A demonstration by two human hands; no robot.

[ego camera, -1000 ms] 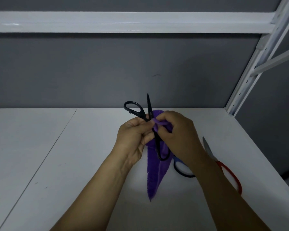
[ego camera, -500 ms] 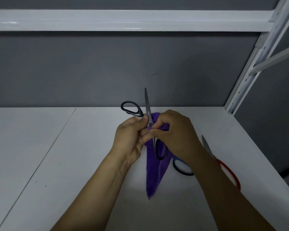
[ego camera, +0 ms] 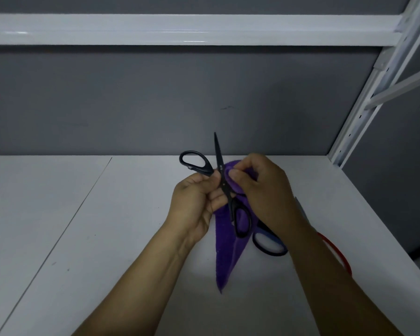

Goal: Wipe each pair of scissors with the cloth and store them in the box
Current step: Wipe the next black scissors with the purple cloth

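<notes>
Black scissors point(ego camera: 220, 170) are spread wide open above the white shelf, one blade pointing up, one loop at upper left and the other hanging low. My left hand point(ego camera: 194, 202) grips them near the pivot. My right hand point(ego camera: 260, 187) pinches the purple cloth point(ego camera: 226, 248) against the blade; the cloth's tail hangs down to the shelf. No box is in view.
Blue-handled scissors point(ego camera: 269, 243) lie on the white shelf point(ego camera: 83, 238) under my right wrist. Red-handled scissors point(ego camera: 335, 251) lie further right, mostly hidden by my forearm. A grey back wall, a white upper shelf beam point(ego camera: 180, 30) and a white upright post point(ego camera: 364, 105) enclose the space.
The scissors have been turned a little in my left hand and the upper loop has shifted. My right hand with the cloth has slid along the blade near the pivot.
</notes>
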